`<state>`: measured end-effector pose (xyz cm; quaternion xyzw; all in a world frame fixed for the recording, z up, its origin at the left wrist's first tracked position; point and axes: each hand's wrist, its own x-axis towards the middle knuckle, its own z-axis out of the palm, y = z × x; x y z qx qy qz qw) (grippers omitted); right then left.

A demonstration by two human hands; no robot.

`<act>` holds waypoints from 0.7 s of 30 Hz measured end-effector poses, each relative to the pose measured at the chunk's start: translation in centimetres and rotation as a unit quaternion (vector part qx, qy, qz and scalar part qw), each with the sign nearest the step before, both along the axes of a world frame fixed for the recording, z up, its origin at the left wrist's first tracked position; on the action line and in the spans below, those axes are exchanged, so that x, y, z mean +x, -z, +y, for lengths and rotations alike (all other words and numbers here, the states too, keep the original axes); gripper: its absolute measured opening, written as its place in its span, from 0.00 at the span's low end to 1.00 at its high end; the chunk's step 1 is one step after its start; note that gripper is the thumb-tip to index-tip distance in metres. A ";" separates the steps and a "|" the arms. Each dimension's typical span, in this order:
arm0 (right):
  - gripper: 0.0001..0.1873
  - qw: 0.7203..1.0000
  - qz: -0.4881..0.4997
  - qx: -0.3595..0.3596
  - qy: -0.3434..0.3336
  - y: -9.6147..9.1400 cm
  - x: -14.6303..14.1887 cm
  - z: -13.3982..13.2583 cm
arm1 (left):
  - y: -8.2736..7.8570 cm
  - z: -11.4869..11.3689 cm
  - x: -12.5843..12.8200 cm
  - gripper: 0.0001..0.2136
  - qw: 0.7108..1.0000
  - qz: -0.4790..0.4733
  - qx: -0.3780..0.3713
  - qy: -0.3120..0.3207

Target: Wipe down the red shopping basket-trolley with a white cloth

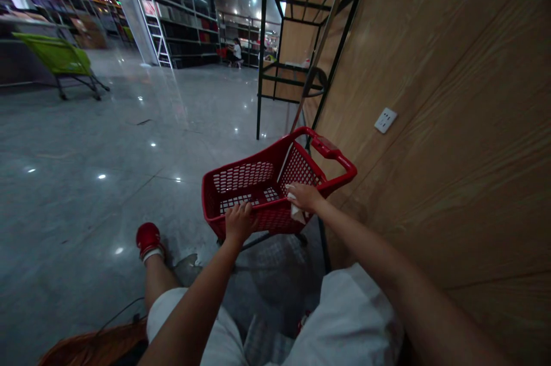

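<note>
A red plastic shopping cart (249, 162) with perforated sides stands on the floor in front of me, its handle towards the wall. My left hand (239, 221) is closed over the near rim, fingers hooked onto the top edge. Further right along that same rim, my right hand (305, 197) holds a white cloth (297, 213) against the cart. Part of the cloth hangs down over the outer side. The basket's mesh floor shows between the rims.
A wood-panelled wall (451, 154) with a socket (385, 120) rises at my right. Behind the cart stands a dark metal frame rack (259, 79). A green cart (58, 55) and a ladder (150, 16) are farther left. A person (237, 51) is in the background.
</note>
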<state>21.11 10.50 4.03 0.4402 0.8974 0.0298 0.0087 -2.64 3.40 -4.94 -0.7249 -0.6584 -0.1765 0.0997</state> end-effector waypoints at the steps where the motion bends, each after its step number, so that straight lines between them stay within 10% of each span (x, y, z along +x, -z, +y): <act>1: 0.19 1.000 0.004 -0.014 -0.007 0.7 -2.3 -0.5 | -0.1 -0.1 0.1 0.18 1.000 -0.002 -0.001 -0.006; 7: 0.20 0.998 0.023 -0.015 -0.052 2.9 -11.1 -3.2 | -0.2 -0.4 -0.3 0.19 1.000 -0.005 -0.014 -0.001; 17: 0.26 1.000 -0.018 0.014 -0.005 -0.5 2.6 -0.5 | -0.4 -0.6 -1.3 0.15 1.000 0.008 -0.028 0.001; 21: 0.26 0.999 0.001 0.017 0.035 0.6 0.4 -1.2 | -0.5 -0.7 -0.3 0.15 0.999 0.004 -0.028 -0.020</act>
